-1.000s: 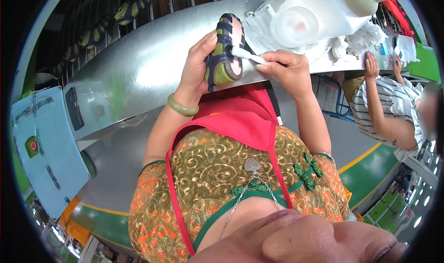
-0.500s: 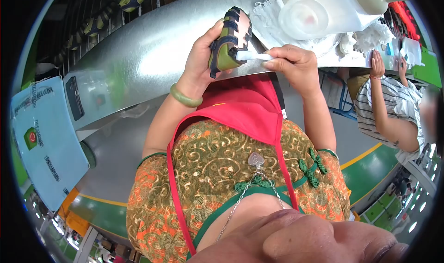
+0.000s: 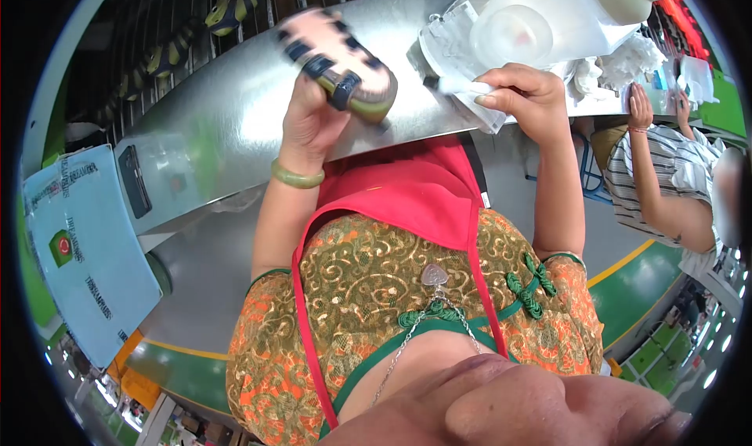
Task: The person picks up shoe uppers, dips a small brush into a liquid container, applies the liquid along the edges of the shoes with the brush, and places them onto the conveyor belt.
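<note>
My left hand (image 3: pixel 309 113), with a green bangle at the wrist, grips an olive-green and black shoe (image 3: pixel 368 101). Its pale pink underside (image 3: pixel 333 46) faces up, with black tabs along the edges; motion blurs it. Between the thumb and fingers of my right hand (image 3: pixel 525 97) is a small white-handled brush (image 3: pixel 454 85), its dark tip pointing left towards the shoe. Brush and shoe are apart. Just beyond the right hand sits a translucent plastic container (image 3: pixel 513 34), with white crumpled sheets (image 3: pixel 450 42) beside it.
A metal worktop (image 3: pixel 235 93) runs in front of me. Past it, more shoes (image 3: pixel 227 15) rest on a rack of bars. A black phone-like object (image 3: pixel 135 181) and blue board (image 3: pixel 86 250) are at left. A co-worker in a striped top (image 3: pixel 658 187) sits at right.
The shoe has swung left and away from me, turning its pink underside up. My right hand has drawn the brush away from it, slightly to the right.
</note>
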The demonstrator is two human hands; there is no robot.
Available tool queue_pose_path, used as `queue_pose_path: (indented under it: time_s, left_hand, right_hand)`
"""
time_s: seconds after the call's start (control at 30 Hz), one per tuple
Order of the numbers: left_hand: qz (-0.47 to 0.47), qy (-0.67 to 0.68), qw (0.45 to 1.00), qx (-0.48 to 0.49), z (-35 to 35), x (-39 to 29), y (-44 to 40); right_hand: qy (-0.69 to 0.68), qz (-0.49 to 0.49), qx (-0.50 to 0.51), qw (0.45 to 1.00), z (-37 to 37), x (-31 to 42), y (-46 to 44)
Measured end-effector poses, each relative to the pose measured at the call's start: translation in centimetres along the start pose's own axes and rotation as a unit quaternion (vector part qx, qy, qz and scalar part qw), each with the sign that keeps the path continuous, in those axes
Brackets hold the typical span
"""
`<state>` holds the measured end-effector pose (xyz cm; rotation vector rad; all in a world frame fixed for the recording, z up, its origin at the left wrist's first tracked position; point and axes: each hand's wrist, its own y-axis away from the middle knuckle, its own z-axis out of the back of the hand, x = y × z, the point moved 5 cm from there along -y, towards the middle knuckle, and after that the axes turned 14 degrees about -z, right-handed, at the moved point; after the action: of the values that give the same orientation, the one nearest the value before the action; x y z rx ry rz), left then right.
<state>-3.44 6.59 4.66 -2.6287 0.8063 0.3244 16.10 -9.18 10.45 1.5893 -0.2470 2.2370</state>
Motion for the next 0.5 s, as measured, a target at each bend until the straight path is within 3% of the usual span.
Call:
queue_pose_path:
  time_s: [0.03, 0.07, 0.13, 0.17, 0.2, 0.23, 0.3, 0.37, 0.5]
  left_hand:
    - [0.053, -0.029, 0.995, 0.083, -0.4, -0.5, -0.8]
    - [0.119, -0.081, 0.987, 0.075, -0.5, -1.0, -0.9]
    - [0.066, -0.153, 0.986, 0.016, 0.3, -0.6, -1.0]
    - [0.004, -0.270, 0.961, 0.063, 0.8, -0.6, -1.5]
    - [-0.057, -0.382, 0.916, 0.106, 1.0, -0.5, -1.9]
    - [-0.200, -0.548, 0.785, 0.208, -1.7, -1.1, -2.1]
    - [-0.285, -0.541, 0.767, 0.196, -2.8, -0.7, -1.9]
    - [-0.337, -0.594, 0.694, 0.229, -3.3, -0.8, -1.6]
    - [-0.315, -0.590, 0.695, 0.264, -3.6, -0.7, -1.3]
  right_hand:
    - [-0.029, -0.029, -0.011, 0.999, 0.0, -0.2, 0.3]
    - [-0.029, -0.025, -0.012, 0.999, -0.4, 0.3, 0.6]
    - [-0.142, -0.084, -0.025, 0.986, -1.0, 0.4, 0.6]
    - [-0.154, -0.079, -0.024, 0.985, -1.3, 0.2, 0.4]
    - [-0.154, -0.075, -0.022, 0.985, -1.7, 0.0, 0.3]
    - [-0.154, -0.093, -0.037, 0.983, -1.9, -0.4, 0.2]
    - [-0.159, -0.107, -0.051, 0.980, -2.2, -0.7, -0.2]
    - [-0.145, -0.111, -0.057, 0.982, -2.5, -0.9, -0.7]
    - [-0.133, -0.099, -0.071, 0.984, -3.0, -0.6, -1.2]
